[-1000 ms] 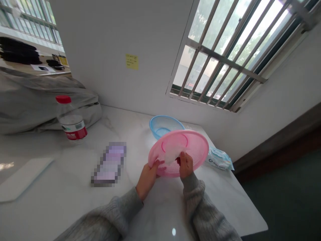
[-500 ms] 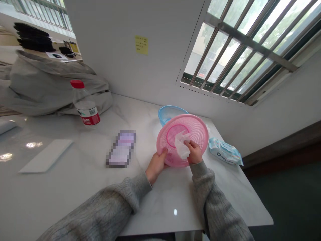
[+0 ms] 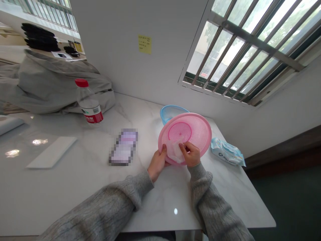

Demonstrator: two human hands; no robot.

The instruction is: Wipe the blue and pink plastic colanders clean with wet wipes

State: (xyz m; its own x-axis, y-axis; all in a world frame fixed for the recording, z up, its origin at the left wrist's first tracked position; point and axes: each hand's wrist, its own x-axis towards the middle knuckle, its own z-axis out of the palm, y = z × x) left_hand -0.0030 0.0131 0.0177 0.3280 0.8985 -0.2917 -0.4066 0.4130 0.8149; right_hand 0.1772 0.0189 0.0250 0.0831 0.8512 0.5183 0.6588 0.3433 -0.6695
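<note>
A pink mesh basket [image 3: 200, 130] is held tilted above the table, its round base ring facing me. My left hand [image 3: 157, 163] grips its near-left rim, thumb on the near face and fingers behind. My right hand [image 3: 191, 154] is closed on a white wipe [image 3: 175, 150], which lies against the lower part of the mesh beside my left thumb. Behind the pink basket stands a blue basket [image 3: 170, 112], partly hidden by it. To the right of my right hand lies a light-blue pack of wipes [image 3: 228, 152].
On the white table [image 3: 100, 197] are a phone [image 3: 124, 147] with a blurred screen, a red-capped bottle [image 3: 91, 108] and a flat white slab [image 3: 52, 152]. Grey cloth [image 3: 60, 83] is heaped at the back left. A barred window [image 3: 240, 50] is above right.
My right hand has drawn the wipe down and left across the pink basket, closer to my left thumb. My left hand keeps its grip on the rim. The whole view has shifted slightly.
</note>
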